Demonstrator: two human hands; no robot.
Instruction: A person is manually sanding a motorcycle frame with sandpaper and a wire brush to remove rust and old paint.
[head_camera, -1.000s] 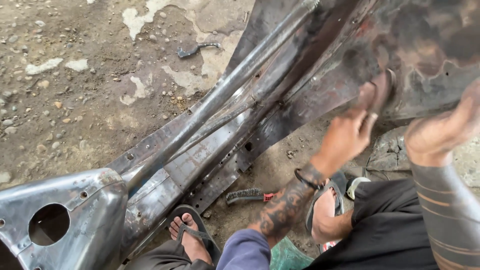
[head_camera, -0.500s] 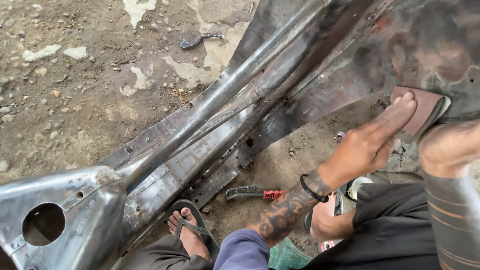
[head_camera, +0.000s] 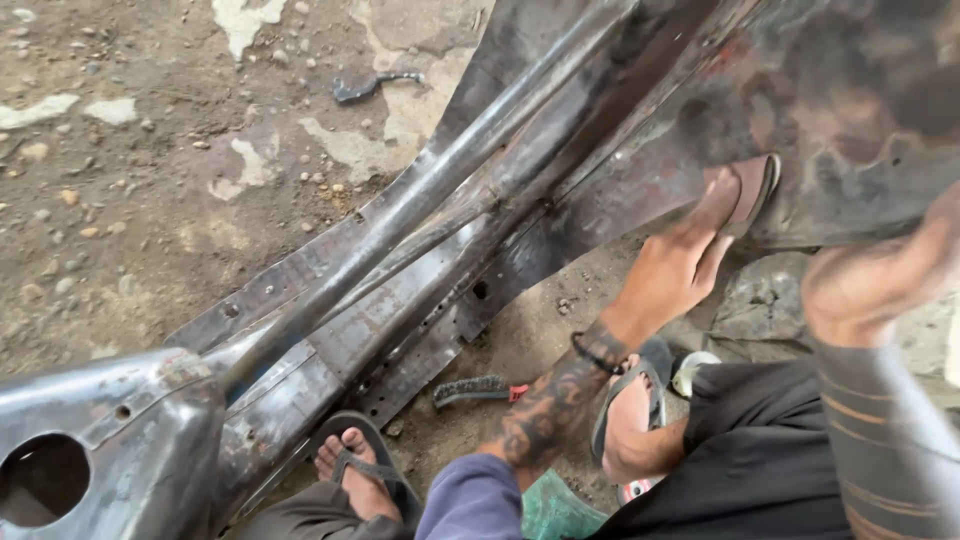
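Two hands: left hand (head_camera: 672, 272) flat, pressing reddish-brown sanding pad (head_camera: 752, 190) against dark bare-metal panel (head_camera: 620, 190); right hand (head_camera: 872, 280) blurred, grip indeterminable.

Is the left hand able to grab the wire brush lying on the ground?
Probably yes. The wire brush lies uncovered on the dirt just below the left hand, which is pressing a sanding pad on the metal frame; it would have to let go first.

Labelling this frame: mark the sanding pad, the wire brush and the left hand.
sanding pad (head_camera: 752, 188), head view, on its brown face beyond the fingertips.
wire brush (head_camera: 472, 390), head view, on the bristle end lying on the ground.
left hand (head_camera: 672, 272), head view, on the back of the hand.
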